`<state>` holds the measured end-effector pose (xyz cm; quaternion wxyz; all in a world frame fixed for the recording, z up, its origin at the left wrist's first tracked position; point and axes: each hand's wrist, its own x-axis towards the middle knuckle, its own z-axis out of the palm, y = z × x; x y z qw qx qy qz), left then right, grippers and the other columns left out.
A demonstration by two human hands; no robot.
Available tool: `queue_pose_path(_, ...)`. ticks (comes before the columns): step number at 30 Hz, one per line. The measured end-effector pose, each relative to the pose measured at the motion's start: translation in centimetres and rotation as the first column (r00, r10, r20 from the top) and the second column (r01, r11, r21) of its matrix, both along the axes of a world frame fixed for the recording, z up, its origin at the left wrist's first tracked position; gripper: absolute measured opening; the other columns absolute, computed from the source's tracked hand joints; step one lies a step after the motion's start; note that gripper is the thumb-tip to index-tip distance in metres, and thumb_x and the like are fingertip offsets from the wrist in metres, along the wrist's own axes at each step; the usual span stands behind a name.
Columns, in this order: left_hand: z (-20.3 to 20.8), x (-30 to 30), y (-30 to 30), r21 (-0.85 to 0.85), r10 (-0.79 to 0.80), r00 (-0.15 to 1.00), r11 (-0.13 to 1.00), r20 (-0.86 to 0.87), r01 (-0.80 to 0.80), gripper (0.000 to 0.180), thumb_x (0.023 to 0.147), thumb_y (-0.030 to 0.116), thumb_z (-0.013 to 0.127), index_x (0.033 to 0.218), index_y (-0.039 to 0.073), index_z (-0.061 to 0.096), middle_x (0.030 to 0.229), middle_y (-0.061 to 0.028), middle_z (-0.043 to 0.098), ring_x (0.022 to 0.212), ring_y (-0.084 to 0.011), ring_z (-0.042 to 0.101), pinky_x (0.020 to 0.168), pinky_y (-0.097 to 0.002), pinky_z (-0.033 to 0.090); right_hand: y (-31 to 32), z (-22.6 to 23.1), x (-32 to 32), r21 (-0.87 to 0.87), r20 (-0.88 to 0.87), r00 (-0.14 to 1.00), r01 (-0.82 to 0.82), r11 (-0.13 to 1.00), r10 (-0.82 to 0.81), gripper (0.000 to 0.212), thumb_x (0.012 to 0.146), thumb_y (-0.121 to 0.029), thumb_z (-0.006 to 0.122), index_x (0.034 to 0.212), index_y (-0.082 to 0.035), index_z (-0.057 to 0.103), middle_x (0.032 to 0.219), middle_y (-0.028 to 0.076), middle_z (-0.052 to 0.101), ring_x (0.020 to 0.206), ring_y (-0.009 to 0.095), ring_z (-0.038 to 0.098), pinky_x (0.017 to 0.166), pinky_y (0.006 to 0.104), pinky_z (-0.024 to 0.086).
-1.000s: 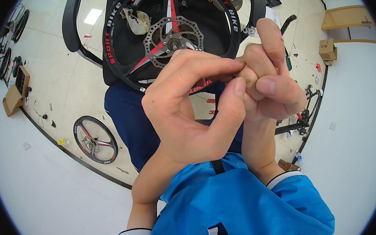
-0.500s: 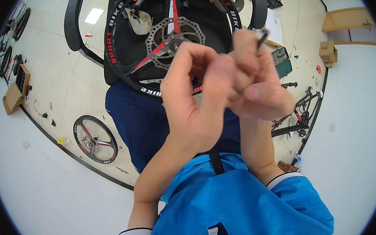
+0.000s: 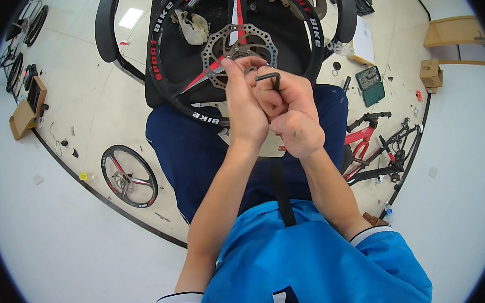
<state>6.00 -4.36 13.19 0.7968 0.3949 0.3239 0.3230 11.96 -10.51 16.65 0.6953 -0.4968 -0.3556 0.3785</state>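
In front of my lap lies a black bicycle wheel [image 3: 160,68] with red and white spokes, flat on a black chair seat. A perforated metal disc brake rotor [image 3: 268,41] sits at its centre. My right hand [image 3: 299,113] is closed round a black hex key [image 3: 271,76], whose bent end sticks out above the fingers. Pressed against it, my left hand [image 3: 245,112] has its fingers curled in beside the hub, over the near part of the rotor. What the left fingers hold, if anything, is hidden.
Chair armrests [image 3: 346,15] flank the wheel. A crumpled pale bag or glove [image 3: 194,30] lies inside the rim. On the floor are a second wheel [image 3: 130,176] at left, a green tool case [image 3: 372,94] and a red bike frame [image 3: 361,139] at right.
Both hands have moved away from me and lower, toward the wheel's hub, and come closer together. The hex key now shows clearly in my right hand. The view has shifted slightly.
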Motion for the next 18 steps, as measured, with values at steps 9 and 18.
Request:
queue_pose_path(9, -0.6, -0.4, 1.4, -0.098, -0.045, 0.999, 0.994, -0.003, 0.044, 0.061, 0.107, 0.061, 0.031, 0.117, 0.005, 0.051, 0.077, -0.0034, 0.059, 0.066, -0.0093, 0.054, 0.063, -0.0218, 0.045, -0.3, -0.3, -0.4, -0.077, 0.167, 0.985, 0.049, 0.996, -0.035, 0.041, 0.052, -0.02, 0.054, 0.087, 0.002, 0.057, 0.063, 0.0, 0.036, 0.055, 0.011, 0.033, 0.054, 0.0231, 0.03)
queue_pose_path(18, -2.1, 1.5, 1.4, 0.069, 0.057, 0.992, 0.996, -0.112, -0.05, 0.063, 0.104, 0.066, 0.032, 0.114, 0.007, 0.05, 0.071, -0.0008, 0.055, 0.06, -0.0059, 0.045, 0.055, -0.0204, 0.036, 0.8, -0.4, 1.0, -0.086, 0.17, 0.98, 0.122, 0.989, -0.106, 0.038, 0.051, -0.021, 0.056, 0.083, -0.002, 0.053, 0.06, 0.001, 0.033, 0.052, 0.014, 0.031, 0.05, 0.0262, 0.028)
